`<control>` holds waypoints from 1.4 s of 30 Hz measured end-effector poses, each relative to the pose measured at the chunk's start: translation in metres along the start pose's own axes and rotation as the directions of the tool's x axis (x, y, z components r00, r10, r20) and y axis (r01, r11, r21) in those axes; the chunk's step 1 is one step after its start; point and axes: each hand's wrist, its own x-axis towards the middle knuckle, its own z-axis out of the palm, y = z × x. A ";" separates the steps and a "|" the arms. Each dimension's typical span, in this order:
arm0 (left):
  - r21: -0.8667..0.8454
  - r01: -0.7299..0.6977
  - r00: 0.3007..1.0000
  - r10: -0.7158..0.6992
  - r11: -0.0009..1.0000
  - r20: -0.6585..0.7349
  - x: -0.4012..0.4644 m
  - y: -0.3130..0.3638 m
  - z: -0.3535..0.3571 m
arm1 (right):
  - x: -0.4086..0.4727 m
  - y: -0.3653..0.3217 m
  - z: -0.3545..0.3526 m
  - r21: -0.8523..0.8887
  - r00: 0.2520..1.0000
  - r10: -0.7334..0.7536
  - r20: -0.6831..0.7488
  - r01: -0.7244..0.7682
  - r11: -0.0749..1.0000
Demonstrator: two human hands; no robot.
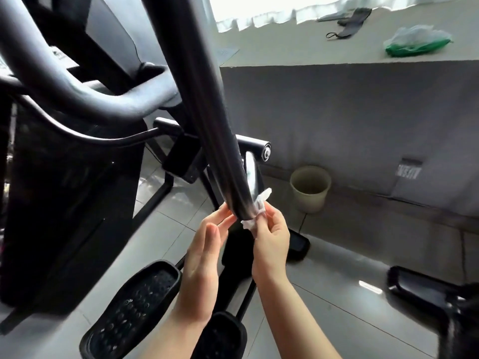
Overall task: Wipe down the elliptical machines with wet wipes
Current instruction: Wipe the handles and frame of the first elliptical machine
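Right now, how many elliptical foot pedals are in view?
3. One pedal lies lower left of the left hand, a second pedal sits between the forearms, and a third pedal is at far right. Others may be hidden.

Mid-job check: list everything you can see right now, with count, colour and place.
Elliptical bar: one, black, running down the middle.
Wet wipe: one, white, wrapped round the bar's lower end.
Pedals: two, black, bottom centre.
Bucket: one, beige, on the floor by the ledge.
Ledge: one, grey, right.
Plastic bag: one, green and clear, on the ledge top.
Straps: dark, on the ledge top by the curtain; count unclear.
Left hand: fingers straight, beside the bar.
Right hand: pinches the wipe against the bar.
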 end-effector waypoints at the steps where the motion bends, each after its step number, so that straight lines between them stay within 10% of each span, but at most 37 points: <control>1: -0.011 -0.001 1.000 0.000 1.000 -0.011 0.000 0.000 0.002 | -0.008 -0.005 -0.003 0.010 1.000 0.009 0.005 -0.009 1.000; 12: -0.011 -0.094 0.991 0.093 0.995 -0.096 0.006 0.012 -0.014 | -0.065 -0.095 -0.007 -0.033 0.817 -0.552 0.165 0.564 0.825; 18: -0.043 -0.274 0.901 0.240 0.961 -0.362 0.041 0.070 -0.089 | -0.093 -0.099 0.053 -0.137 0.044 -0.960 0.277 0.991 0.006; 23: -0.038 -0.419 0.828 0.364 0.907 -0.427 0.073 0.119 -0.150 | -0.079 -0.136 0.171 -0.072 0.187 -0.965 0.183 0.982 0.177; 27: 0.007 -0.448 0.853 0.430 0.894 -0.295 0.105 0.148 -0.172 | -0.052 -0.234 0.262 -0.013 0.147 -0.989 0.001 0.989 0.147; 35: -0.087 -0.529 0.848 0.520 0.844 -0.104 0.130 0.164 -0.157 | -0.028 -0.234 0.262 -0.081 0.326 -0.916 0.233 0.945 0.316; 42: -0.091 -0.526 0.840 0.500 0.845 -0.212 0.134 0.160 -0.153 | -0.035 -0.145 0.193 -0.129 0.104 -0.953 0.285 0.989 0.069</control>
